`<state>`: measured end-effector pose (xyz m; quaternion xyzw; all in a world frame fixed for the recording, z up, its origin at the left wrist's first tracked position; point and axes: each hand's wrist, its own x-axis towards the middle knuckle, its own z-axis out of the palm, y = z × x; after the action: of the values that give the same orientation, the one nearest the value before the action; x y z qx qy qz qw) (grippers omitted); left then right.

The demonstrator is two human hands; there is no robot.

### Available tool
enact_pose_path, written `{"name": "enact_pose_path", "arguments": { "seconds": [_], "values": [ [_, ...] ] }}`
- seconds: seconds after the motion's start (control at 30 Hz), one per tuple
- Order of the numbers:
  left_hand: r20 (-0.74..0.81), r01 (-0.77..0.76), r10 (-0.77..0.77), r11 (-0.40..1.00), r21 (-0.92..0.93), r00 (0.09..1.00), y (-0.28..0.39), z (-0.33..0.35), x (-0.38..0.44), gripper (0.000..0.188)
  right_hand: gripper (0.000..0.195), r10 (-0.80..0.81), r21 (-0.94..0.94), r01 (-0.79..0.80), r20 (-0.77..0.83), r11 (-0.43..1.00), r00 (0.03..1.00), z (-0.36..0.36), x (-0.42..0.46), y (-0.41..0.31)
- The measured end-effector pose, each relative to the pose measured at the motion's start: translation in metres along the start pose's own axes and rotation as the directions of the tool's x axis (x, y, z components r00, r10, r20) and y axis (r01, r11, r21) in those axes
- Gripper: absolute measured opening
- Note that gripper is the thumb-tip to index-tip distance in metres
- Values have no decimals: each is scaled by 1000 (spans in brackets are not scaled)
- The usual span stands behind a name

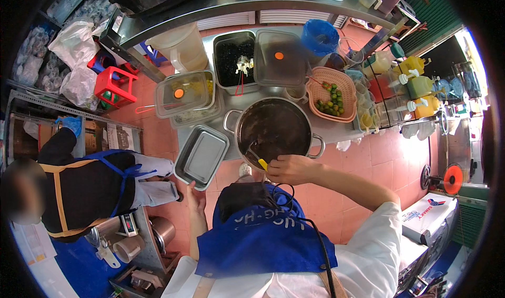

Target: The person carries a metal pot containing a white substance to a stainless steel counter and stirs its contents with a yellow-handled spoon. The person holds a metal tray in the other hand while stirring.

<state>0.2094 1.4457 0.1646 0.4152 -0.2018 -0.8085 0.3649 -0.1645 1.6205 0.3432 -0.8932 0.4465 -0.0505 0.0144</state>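
My right hand (290,169) grips the yellow handle (262,164) of a utensil. Its metal end (252,151) reaches into a large two-handled steel pot (310,118) of dark brown contents, and the tip is hard to make out. To the pot's left, an empty rectangular steel pan (202,154) juts past the table's front edge. My left hand (196,198) has its fingers on the pan's near rim and appears to hold it there; part of the grip is hidden.
Behind the pot stand a container of dark jelly-like pieces (229,57), a plastic lid (278,69) and a basket (349,88) of small green fruit. Lidded tubs (165,108) sit left. Pump bottles (424,106) line the right rack. A co-worker (86,187) bends at left shelves.
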Motion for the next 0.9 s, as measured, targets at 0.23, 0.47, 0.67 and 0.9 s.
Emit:
{"name": "enact_pose_path", "arguments": {
  "seconds": [0.23, 0.47, 0.67, 0.9],
  "values": [
    [-7, -15, 15, 1000, 24, 1000, 2, 10, -2, 63, 30, 56, -8, -56, -59, 998, 997, 7, 15, 4],
    [-26, -21, 21, 1000, 1, 999, 0, 4, -4, 62, 25, 13, -29, -14, -14, 999, 1000, -7, -4, 7],
    [-16, 0, 0, 1000, 9, 1000, 3, 9, -2, 61, 25, 52, -78, -55, -40, 995, 998, 8, 10, 4],
    [-43, -6, 7, 1000, 20, 999, -2, -3, 3, 58, 25, 158, 98, -151, -61, 984, 986, -17, -34, 8]
  ]
}}
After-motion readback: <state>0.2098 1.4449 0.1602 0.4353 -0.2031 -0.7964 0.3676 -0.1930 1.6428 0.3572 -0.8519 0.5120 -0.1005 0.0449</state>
